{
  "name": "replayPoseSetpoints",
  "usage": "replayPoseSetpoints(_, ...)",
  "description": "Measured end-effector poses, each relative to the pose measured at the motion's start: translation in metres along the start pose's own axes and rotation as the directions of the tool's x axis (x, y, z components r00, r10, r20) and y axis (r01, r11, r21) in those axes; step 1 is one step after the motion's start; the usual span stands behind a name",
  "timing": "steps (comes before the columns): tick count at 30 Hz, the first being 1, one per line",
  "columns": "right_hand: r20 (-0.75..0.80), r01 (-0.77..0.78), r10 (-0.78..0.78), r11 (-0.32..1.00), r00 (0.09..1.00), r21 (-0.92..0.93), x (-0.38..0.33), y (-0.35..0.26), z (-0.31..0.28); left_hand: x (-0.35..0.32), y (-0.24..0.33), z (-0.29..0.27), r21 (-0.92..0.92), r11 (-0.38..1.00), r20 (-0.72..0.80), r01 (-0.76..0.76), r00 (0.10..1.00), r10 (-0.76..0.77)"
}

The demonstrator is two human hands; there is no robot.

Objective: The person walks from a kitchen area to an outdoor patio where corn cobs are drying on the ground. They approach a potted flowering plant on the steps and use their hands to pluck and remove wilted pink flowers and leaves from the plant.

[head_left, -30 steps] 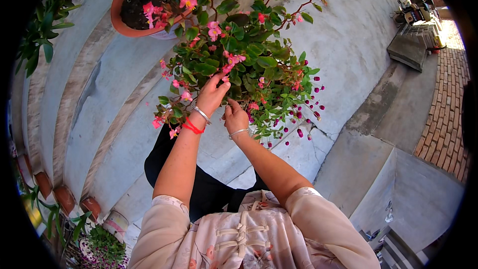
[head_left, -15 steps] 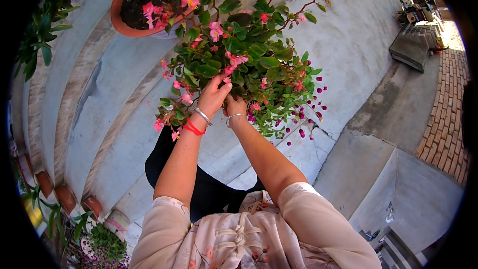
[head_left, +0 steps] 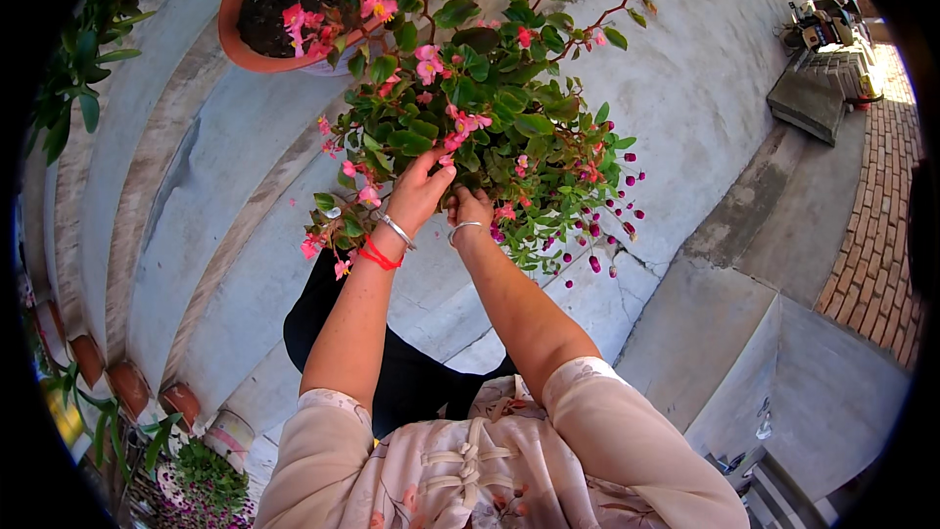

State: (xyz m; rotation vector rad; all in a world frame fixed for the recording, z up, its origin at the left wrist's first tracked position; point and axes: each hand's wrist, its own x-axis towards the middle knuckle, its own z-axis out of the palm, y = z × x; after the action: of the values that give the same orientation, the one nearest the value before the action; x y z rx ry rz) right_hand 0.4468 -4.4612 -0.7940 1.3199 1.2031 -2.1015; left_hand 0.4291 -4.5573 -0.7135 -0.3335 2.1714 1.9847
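Note:
A bushy begonia (head_left: 519,98) with pink blossoms and glossy green leaves fills the upper middle. My left hand (head_left: 421,194) reaches into its near side, thumb and forefinger stretched out and apart against the leaves and a pink blossom (head_left: 452,140). Leaves hide its other fingertips. Close beside it on the right, my right hand (head_left: 473,208) has its fingers curled together under the foliage; whatever is between them is hidden. Small magenta ball-shaped flowers (head_left: 594,263) on thin stems hang at the plant's right. The begonia's own pot is out of sight.
A terracotta pot (head_left: 257,61) with soil and a thick trunk stands behind at upper left. Curved concrete steps (head_left: 211,206) run down the left side, with small pots (head_left: 128,387) at lower left. Concrete ledges (head_left: 705,333) and brick paving (head_left: 871,264) lie to the right.
My right hand has shifted very slightly right, its fingers still curled. The left hand stays at almost the same place among the leaves.

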Motion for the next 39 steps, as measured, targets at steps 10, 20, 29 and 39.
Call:
replayPoseSetpoints(10, -0.043, 0.018, -0.031, 0.961, 0.999, -0.276, 0.009, 0.002, 0.007, -0.003, 0.002, -0.003, 0.005, 0.999, 0.03, 0.05, 0.998, -0.05)
replayPoseSetpoints(20, -0.066, 0.126, -0.186, 0.848, 0.98, -0.515, -0.002, 0.001, -0.006, -0.006, 0.004, -0.004, 0.002, 0.999, -0.003, 0.039, 0.999, -0.039)
replayPoseSetpoints(29, 0.115, 0.102, -0.068, 0.94, 0.991, -0.325, -0.029, 0.001, -0.032, -0.003, 0.001, -0.001, 0.015, 0.999, 0.003, -0.028, 1.0, 0.028)
replayPoseSetpoints(39, 0.33, 0.322, -0.118, 0.659, 0.937, -0.68, -0.05, 0.001, -0.061, -0.002, 0.0, 0.007, 0.018, 1.0, 0.007, -0.018, 1.0, 0.018)
